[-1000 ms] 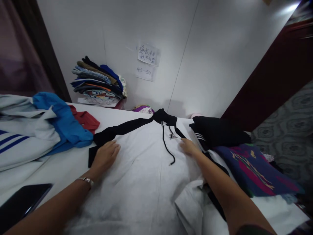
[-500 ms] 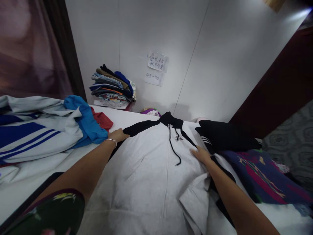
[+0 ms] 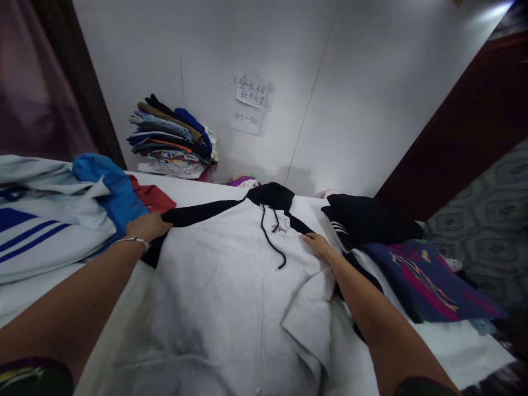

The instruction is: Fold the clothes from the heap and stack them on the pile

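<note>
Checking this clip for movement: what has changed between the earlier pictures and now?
The left hand has moved outward to the left, from the edge of the light grey fabric top, and now grips its long black fabric sleeve. The top has shifted slightly left. The right hand stays at its right edge; the stack of folded, mixed-colour clothes is unchanged.

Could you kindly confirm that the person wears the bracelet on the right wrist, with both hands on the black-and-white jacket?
Not quite: the head view shows the bracelet on the left wrist. The left hand and right hand are indeed both on the black-and-white jacket.
</note>
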A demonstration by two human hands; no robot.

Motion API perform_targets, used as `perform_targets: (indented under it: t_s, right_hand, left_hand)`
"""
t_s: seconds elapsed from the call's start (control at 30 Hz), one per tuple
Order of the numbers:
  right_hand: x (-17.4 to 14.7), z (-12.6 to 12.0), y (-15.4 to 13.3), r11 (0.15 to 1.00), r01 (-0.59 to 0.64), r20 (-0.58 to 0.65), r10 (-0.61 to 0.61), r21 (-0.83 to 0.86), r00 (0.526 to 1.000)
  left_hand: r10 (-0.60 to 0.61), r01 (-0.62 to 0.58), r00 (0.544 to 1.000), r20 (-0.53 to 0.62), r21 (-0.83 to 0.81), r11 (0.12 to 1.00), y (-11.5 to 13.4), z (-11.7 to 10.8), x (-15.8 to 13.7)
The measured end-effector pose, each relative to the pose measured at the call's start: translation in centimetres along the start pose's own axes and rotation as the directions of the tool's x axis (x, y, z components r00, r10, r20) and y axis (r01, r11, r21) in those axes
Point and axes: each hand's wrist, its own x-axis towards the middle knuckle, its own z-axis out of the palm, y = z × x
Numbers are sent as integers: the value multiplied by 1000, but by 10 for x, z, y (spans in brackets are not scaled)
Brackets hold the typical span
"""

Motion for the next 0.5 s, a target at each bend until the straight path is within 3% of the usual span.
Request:
perform_targets:
  t_s: [0.1, 0.17, 0.23, 0.3, 0.37, 0.47, 0.5]
  right_hand:
    - [-18, -22, 31, 996, -72, -4, 72, -52, 997]
    - [-36, -34, 53, 986, -128, -15, 127, -106, 992]
    - [-56, -42, 69, 973, -164, -20, 163, -161, 986]
    - [-74, -45, 79, 963, -170, -3, 173, -207, 985]
    - [-89, -44, 82, 957, -158, 29, 170, -242, 985]
    - [-105, -44, 84, 949, -142, 65, 167, -282, 984]
    - [-109, -45, 85, 945, -143, 66, 170, -295, 983]
  left_hand:
    - [78, -69, 984, -158, 60, 996, 8, -5, -9]
    - [229, -206, 936, -268, 109, 972, 18, -3, -23]
    - [403, -389, 872, -277, 107, 915, 35, 6, -49]
    - [544, -551, 814, -205, 23, 834, 60, 22, -90]
    - [634, -641, 767, -99, -128, 756, 89, 39, -143]
    - [788, -726, 607, 102, -332, 602, 133, 60, -220]
    - [797, -707, 586, 145, -389, 591, 146, 66, -238]
